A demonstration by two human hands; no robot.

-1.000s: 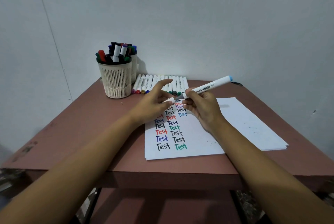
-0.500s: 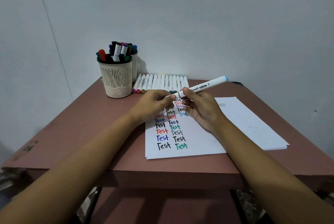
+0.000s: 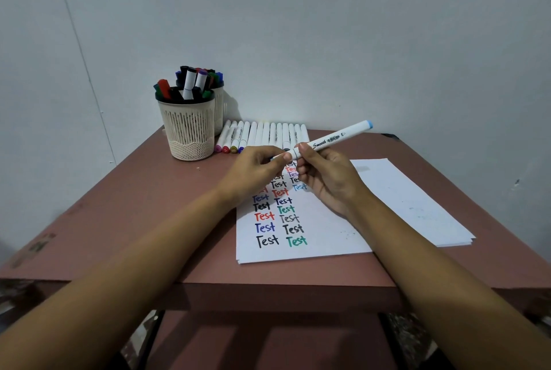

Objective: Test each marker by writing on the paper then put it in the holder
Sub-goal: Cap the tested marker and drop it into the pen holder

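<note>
The right hand (image 3: 328,181) holds the marker (image 3: 334,138), and the left hand (image 3: 253,172) pinches its near end. A slip there could smear ink on skin or the paper (image 3: 328,235).

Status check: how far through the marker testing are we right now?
Done: two columns of "Test" words are on the paper, and a bunch of markers stands in the holder. In hand: the right hand grips the light-blue marker, the left hand pinches its cap end; a light-blue "Test" is already written. Left: drop it in the holder, then test the row of markers by the wall.
</note>
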